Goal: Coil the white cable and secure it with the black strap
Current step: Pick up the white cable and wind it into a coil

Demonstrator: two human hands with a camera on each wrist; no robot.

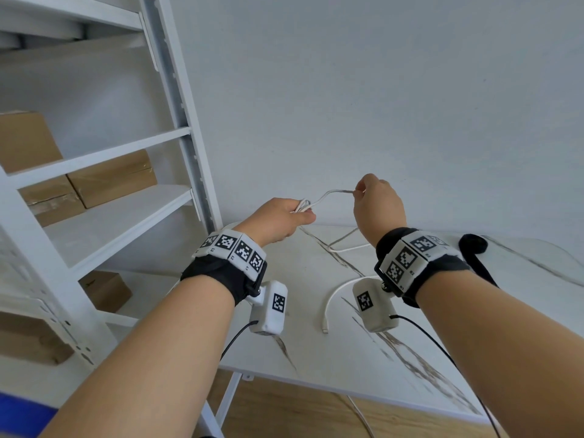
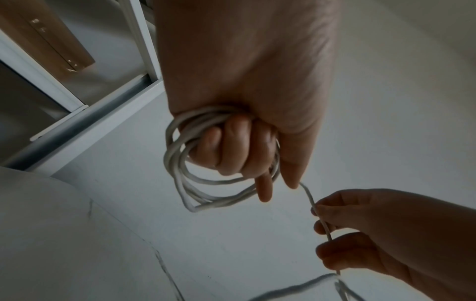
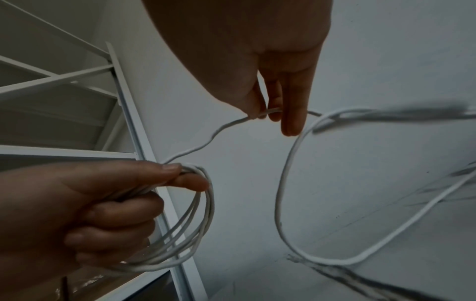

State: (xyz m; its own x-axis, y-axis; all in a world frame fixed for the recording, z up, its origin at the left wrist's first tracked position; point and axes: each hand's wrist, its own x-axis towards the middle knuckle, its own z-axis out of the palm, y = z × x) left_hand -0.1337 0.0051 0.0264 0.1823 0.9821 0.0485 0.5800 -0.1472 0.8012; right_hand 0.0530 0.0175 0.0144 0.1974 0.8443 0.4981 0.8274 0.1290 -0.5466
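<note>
On marbled white table, cable, strap, seemingly plain wall

Black wristbands, checkered white tags.

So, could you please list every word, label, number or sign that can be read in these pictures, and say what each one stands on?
No readable words, brands or numbers appear in any view.
Wrist bands: black-and-white square code markers only, no letters.
Wrist camera housings: one such marker each, no text.
Cardboard boxes: plain, with clear tape; no print visible.
White cable and black strap: unmarked.
</note>
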